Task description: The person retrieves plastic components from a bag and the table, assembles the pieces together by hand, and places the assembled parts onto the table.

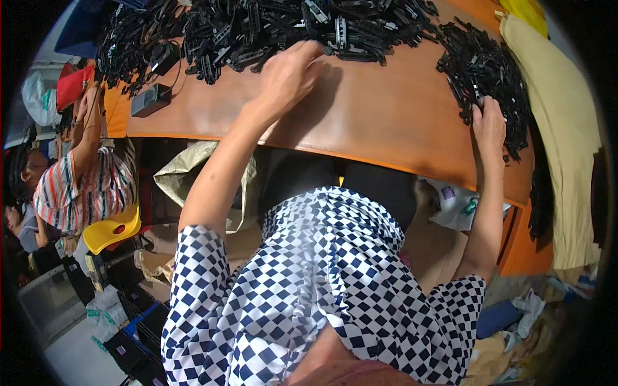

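A large heap of slim black plastic parts (251, 29), some with pale strips, spreads along the far side of the brown table (399, 103). At its near edge is my left hand (290, 77), above the tabletop. Its fingers curl inward and look slightly blurred; whatever they hold is hidden. A second, smaller pile of black parts (492, 71) lies at the table's right end. My right hand (490, 125) is at that pile's near left side, thumb and fingers closed on a narrow black plastic part (476, 91) with a pale strip.
A dark grey box (151, 101) with a cable sits left on the table. Pale yellow cloth (557, 141) hangs along the right edge. Beyond the left edge are a yellow stool (112, 230) and a person in a striped shirt (90, 186). A sack (187, 174) is below the table.
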`<state>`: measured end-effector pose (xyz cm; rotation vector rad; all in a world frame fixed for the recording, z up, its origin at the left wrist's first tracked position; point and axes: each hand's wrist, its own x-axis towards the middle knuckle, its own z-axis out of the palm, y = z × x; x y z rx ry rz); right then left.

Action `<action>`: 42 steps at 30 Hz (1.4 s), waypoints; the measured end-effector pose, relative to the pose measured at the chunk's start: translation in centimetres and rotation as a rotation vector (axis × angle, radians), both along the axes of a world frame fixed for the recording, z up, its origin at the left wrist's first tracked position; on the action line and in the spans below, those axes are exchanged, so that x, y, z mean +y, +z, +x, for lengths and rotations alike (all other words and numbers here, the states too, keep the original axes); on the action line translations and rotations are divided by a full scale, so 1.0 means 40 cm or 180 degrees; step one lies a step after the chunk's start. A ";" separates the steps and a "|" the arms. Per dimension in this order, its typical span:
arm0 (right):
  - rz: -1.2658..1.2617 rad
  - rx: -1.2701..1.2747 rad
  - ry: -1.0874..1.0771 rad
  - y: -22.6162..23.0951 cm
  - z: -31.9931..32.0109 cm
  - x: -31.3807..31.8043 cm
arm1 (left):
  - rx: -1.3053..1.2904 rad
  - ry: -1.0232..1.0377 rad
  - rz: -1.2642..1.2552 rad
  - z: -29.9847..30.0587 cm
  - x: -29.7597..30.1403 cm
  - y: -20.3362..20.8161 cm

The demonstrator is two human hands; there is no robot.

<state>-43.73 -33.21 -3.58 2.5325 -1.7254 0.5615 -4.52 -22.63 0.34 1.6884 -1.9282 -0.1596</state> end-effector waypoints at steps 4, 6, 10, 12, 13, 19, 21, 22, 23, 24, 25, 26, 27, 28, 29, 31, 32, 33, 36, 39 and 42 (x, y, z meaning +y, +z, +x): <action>-0.0313 -0.0287 0.0360 0.050 0.039 -0.029 | -0.0345 0.0124 -0.0212 -0.047 -0.134 -0.014; 0.0136 -0.1315 0.0324 0.067 0.080 -0.009 | -0.0749 0.0343 -0.0045 -0.066 -0.165 -0.014; 0.1309 -0.2777 0.0383 0.066 0.140 0.050 | -0.0484 0.0522 -0.0002 -0.068 -0.169 -0.024; 0.1878 -0.3625 0.0604 0.054 0.155 0.074 | 0.0098 0.0559 0.0140 -0.060 -0.153 -0.031; 0.2034 -0.3962 0.0691 0.057 0.176 0.090 | 0.0525 0.0491 0.0079 -0.055 -0.132 -0.032; 0.2081 -0.4270 0.1360 0.067 0.283 0.139 | 0.5338 -0.0339 0.2143 -0.087 -0.003 -0.022; 0.2234 -0.4069 0.1037 0.045 0.309 0.127 | 0.5077 -0.0314 0.2104 -0.096 0.020 -0.041; 0.1678 -0.3283 0.1110 0.015 0.314 0.110 | 0.5112 -0.0330 0.2101 -0.103 0.031 -0.053; 0.1129 -0.2488 0.1171 -0.006 0.312 0.103 | 0.4817 -0.0143 0.1995 -0.110 0.046 -0.065; 0.0899 -0.2273 0.1108 -0.010 0.315 0.110 | 0.4514 0.0070 0.1874 -0.111 0.059 -0.071; 0.0910 -0.2245 0.1131 -0.010 0.311 0.111 | 0.4546 0.0082 0.1855 -0.107 0.069 -0.074; 0.0772 -0.2157 0.1118 -0.009 0.303 0.110 | 0.4586 0.0137 0.1794 -0.101 0.077 -0.074; 0.0632 -0.2068 0.1100 -0.007 0.299 0.113 | 0.4626 0.0187 0.1739 -0.093 0.089 -0.073; 0.0528 -0.1944 0.1106 0.006 0.297 0.112 | 0.4713 0.0302 0.1712 -0.088 0.099 -0.068; 0.0530 -0.1914 0.1120 0.009 0.298 0.108 | 0.4744 0.0300 0.1698 -0.081 0.110 -0.071; 0.0177 -0.1775 0.0885 0.004 0.293 0.083 | 0.5584 0.0232 0.1550 -0.074 0.125 -0.078; 0.0106 -0.1560 0.0821 0.006 0.288 0.069 | 0.5688 0.0201 0.1518 -0.069 0.131 -0.076; 0.0094 -0.1537 0.0826 0.013 0.283 0.054 | 0.5708 0.0184 0.1508 -0.062 0.136 -0.080; -0.0131 -0.0550 0.1418 0.023 0.264 0.005 | 0.5912 0.0049 0.1685 -0.054 0.148 -0.089; 0.0255 -0.0223 0.1636 0.027 0.264 -0.021 | 0.6300 -0.0132 0.1680 -0.058 0.159 -0.083; 0.0571 -0.0580 0.1487 0.031 0.277 0.018 | 0.6671 -0.0339 0.1860 -0.070 0.160 -0.074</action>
